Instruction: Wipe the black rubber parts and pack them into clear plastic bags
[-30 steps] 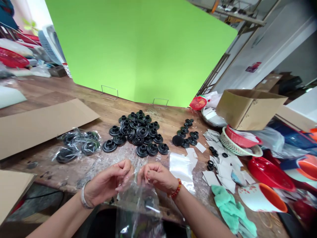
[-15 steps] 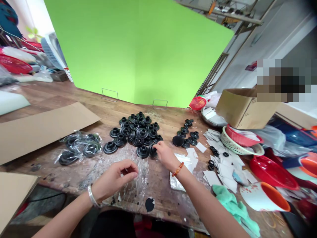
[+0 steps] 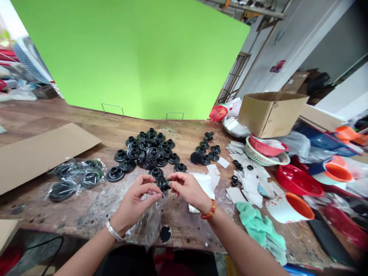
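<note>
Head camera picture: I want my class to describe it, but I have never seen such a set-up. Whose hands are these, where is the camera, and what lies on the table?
There is no machine here. A person works with two bare hands, and the camera sits on that person's head, looking forward and down, so the arms come in from the bottom edge. The right hand, with a bead bracelet, pinches a small black round part. The left hand, with a silver bangle, has its fingertips right beside that part, above a clear plastic bag; whether it grips the bag is hard to tell. On the wooden table lie a pile of black parts, bagged parts, a cardboard sheet, white paper slips, a green cloth and an open cardboard box.
</note>
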Demonstrator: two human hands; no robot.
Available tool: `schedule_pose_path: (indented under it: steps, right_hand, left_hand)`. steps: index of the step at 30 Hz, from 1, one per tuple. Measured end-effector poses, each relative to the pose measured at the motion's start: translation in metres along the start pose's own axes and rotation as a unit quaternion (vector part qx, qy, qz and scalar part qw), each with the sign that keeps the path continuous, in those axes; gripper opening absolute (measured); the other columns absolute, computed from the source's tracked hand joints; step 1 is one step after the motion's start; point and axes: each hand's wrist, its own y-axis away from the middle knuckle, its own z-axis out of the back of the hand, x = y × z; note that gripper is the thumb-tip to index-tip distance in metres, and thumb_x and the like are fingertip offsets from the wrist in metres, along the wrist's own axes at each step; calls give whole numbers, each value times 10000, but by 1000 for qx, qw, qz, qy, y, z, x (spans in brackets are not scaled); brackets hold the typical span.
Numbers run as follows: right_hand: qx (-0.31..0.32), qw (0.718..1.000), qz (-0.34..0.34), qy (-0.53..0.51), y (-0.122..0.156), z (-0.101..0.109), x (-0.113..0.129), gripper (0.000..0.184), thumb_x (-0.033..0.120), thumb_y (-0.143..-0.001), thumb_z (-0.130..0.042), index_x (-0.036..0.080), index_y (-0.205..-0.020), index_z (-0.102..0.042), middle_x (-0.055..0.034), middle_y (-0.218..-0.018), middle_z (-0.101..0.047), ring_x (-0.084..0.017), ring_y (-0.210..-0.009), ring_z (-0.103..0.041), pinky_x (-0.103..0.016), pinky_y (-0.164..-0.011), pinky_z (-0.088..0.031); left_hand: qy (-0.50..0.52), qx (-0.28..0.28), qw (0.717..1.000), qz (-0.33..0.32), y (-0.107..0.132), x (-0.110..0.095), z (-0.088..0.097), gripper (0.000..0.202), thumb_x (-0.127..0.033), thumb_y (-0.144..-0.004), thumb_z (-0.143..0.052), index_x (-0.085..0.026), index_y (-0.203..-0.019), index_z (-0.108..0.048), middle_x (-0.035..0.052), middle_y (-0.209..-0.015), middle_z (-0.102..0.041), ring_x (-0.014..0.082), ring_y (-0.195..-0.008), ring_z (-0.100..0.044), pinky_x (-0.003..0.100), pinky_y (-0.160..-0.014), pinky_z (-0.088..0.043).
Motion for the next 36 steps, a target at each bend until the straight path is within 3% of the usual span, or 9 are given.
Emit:
schedule_pose_path:
  steps: [3,5,8,12,16,21,26,31,36]
  right_hand:
    - [29,998,24,55,7,-4,-5,184,163,-754,-597,168,-935,-629,13,-728,-597,-77,-542,-500,-193,-493,-391]
    - [31,998,35,49,10,-6,-6,170,174,-777,-577,172,-941,-623,13,-747,-597,-82,-576,-516,-188,-504,-392]
    - [13,999,30,38,12,-4,-7,140,258,-818,-564,161,-902,-619,8,-732,-601,-96,-600,-523,-202,-524,-395]
    - [14,994,25,103,12,1,-10,48,177,-711,-659,153,-747,-638,22,-675,-595,-92,-589,-475,-209,-556,-373]
    - [25,991,50,123,14,-1,-14,77,124,-738,-593,158,-669,-583,20,-657,-570,-103,-614,-484,-218,-578,-368]
    - [-17,988,105,110,18,-6,-19,86,207,-872,-474,192,-797,-513,29,-704,-513,-111,-636,-466,-225,-589,-369]
    - [-4,990,114,84,17,-9,-20,103,243,-907,-436,202,-818,-468,36,-712,-482,-109,-618,-444,-225,-577,-364]
    - [32,978,123,166,19,-13,-19,111,187,-871,-474,190,-763,-500,30,-679,-497,-119,-641,-447,-240,-604,-351]
    - [8,993,98,60,23,-12,-17,79,269,-878,-499,201,-841,-516,30,-694,-492,-111,-588,-464,-231,-554,-392]
  left_hand:
    - [136,46,985,97,0,8,-8,158,-339,-786,-654,-187,-743,-640,82,-1180,-534,250,-1154,-472,295,-811,-457]
    - [254,88,947,175,1,9,-12,191,-356,-786,-663,-178,-762,-598,66,-1118,-577,212,-1005,-555,289,-754,-476]
    - [379,63,893,234,1,9,-15,202,-345,-777,-688,-178,-790,-575,19,-962,-620,134,-790,-571,253,-690,-475]
    - [423,24,873,240,0,12,-15,167,-298,-776,-693,-175,-749,-585,-4,-918,-633,109,-741,-554,230,-682,-458]
    - [447,26,860,246,2,14,-18,153,-282,-793,-672,-174,-745,-575,6,-988,-636,131,-799,-576,255,-723,-459]
    - [470,27,853,227,6,12,-16,155,-275,-790,-675,-175,-750,-564,-3,-933,-621,117,-778,-562,227,-696,-438]
    - [493,52,846,199,9,13,-12,180,-272,-775,-685,-170,-732,-543,9,-863,-614,127,-766,-566,228,-685,-430]
    - [447,94,875,159,10,19,-6,170,-317,-832,-631,-190,-791,-527,2,-674,-626,136,-749,-582,249,-734,-426]
    - [171,122,975,78,9,5,26,173,-331,-801,-650,-167,-761,-610,34,-824,-653,158,-793,-577,282,-753,-438]
